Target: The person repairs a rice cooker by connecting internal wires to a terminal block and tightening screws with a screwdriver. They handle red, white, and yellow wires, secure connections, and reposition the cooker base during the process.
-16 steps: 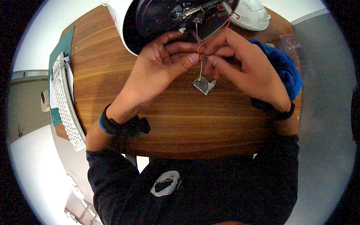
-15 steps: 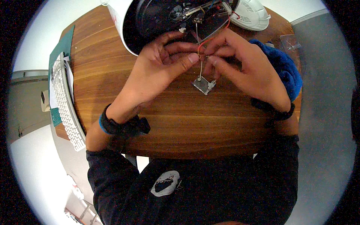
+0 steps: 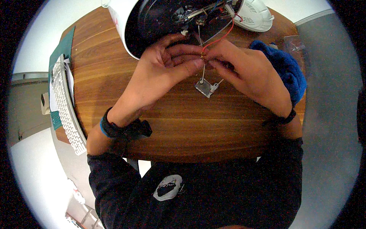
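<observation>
My left hand (image 3: pixel 162 66) pinches a thin joint in the wires between thumb and forefinger. Facing it, my right hand (image 3: pixel 253 74) has its thumb and fingertips pressed together at the same spot, the tips nearly touching the left ones. A red wire (image 3: pixel 223 39) curves down to this pinch from an open round appliance (image 3: pixel 127 28) with a white shell and black inside. Below the fingers, a pale thin wire (image 3: pixel 203 72) runs to a small square metallic piece (image 3: pixel 204 88) with a little bracket at its side. The exact joint is mostly hidden by my fingertips.
A white vented cover (image 3: pixel 257 17) lies behind the appliance's right side. Dark blue cloth (image 3: pixel 288 68) is bunched beside my right wrist, near a clear plastic packet (image 3: pixel 294 44). Along the wooden table's (image 3: pixel 190 131) left edge are a white keyboard (image 3: pixel 68 101) and a green mat (image 3: pixel 68 40).
My right hand has turned and lowered slightly, its fingers drawn closer together. More of the red wire shows, bowed to the right. My left hand has barely moved.
</observation>
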A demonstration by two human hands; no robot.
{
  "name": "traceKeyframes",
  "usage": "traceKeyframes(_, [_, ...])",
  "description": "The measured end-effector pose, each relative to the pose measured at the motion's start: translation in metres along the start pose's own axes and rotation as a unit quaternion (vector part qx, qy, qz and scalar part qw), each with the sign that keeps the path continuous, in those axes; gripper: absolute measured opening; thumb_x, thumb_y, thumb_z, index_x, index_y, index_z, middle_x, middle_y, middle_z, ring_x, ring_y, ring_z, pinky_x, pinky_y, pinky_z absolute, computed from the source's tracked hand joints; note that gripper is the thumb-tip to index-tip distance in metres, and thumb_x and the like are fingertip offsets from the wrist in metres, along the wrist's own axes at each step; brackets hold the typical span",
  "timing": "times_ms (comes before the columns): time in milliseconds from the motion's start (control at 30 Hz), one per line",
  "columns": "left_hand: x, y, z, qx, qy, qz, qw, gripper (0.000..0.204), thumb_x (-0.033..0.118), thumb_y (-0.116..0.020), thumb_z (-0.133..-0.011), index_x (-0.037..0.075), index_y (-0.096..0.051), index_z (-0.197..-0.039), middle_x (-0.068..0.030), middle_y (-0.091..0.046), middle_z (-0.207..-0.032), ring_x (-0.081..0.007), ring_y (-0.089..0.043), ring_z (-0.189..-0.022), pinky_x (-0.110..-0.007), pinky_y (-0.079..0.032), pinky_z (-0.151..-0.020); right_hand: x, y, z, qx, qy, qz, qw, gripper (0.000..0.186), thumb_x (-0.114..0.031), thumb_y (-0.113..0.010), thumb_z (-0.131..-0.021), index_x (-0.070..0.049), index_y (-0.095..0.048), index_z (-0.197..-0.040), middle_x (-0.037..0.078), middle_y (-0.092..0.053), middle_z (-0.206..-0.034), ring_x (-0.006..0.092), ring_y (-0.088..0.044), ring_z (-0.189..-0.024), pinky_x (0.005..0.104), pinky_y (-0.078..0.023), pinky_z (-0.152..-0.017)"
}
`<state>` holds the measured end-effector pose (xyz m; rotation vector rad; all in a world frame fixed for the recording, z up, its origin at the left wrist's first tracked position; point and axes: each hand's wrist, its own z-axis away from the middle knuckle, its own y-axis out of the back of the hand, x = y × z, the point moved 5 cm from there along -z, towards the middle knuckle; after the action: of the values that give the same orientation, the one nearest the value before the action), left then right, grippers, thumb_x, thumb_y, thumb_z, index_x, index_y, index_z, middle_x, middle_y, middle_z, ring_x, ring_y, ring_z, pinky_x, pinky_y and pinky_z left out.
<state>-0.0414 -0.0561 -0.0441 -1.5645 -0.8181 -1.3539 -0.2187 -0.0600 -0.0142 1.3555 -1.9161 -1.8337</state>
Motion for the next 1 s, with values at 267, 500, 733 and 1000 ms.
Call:
traceKeyframes(267, [-0.002,0.001,0.001,0.021,0.023,-0.002,0.999,0.049,-0.004,-0.068,-0.092,-0.004,-0.047,-0.136,-0.0160,-0.065,-0.119,-0.0189,-0.065,-0.111,-0.030,-0.053,-0.100,-0.003,0.004,-0.001,0.020,-0.024,-0.083,0.996,0.017,-0.005,-0.069,-0.092,-0.003,-0.060,-0.107,0.008,-0.070,-0.091,0.0170,-0.073,-0.078,0.0277,-0.054,-0.063])
traceKeyframes(500, [-0.002,0.001,-0.001,0.012,0.030,-0.008,0.999,0.048,-0.003,-0.069,-0.092,-0.005,-0.047,-0.135,-0.0160,-0.066,-0.119,-0.0181,-0.065,-0.110,-0.030,-0.053,-0.100,0.000,0.004,-0.004,0.018,-0.046,-0.161,0.986,0.022,-0.019,-0.069,-0.092,-0.006,-0.059,-0.106,0.016,-0.073,-0.088,0.0373,-0.072,-0.081,0.0440,-0.057,-0.067])
traceKeyframes(733, [-0.002,-0.001,-0.001,0.005,0.020,-0.004,1.000,0.046,-0.004,-0.068,-0.091,-0.006,-0.048,-0.133,-0.0157,-0.067,-0.119,-0.0182,-0.065,-0.111,-0.030,-0.053,-0.100,0.002,0.005,-0.005,0.034,-0.043,-0.151,0.987,0.022,-0.021,-0.070,-0.091,-0.005,-0.062,-0.103,0.015,-0.073,-0.086,0.0361,-0.072,-0.079,0.0427,-0.056,-0.065])
traceKeyframes(1000, [-0.003,-0.001,-0.002,0.003,0.029,-0.002,1.000,0.049,-0.005,-0.068,-0.090,-0.006,-0.047,-0.134,-0.0145,-0.067,-0.118,-0.0171,-0.065,-0.111,-0.030,-0.052,-0.100,0.007,0.000,-0.004,-0.020,-0.088,-0.199,0.976,0.014,-0.008,-0.065,-0.097,0.002,-0.060,-0.105,0.008,-0.072,-0.077,0.0104,-0.069,-0.071,0.0248,-0.054,-0.062])
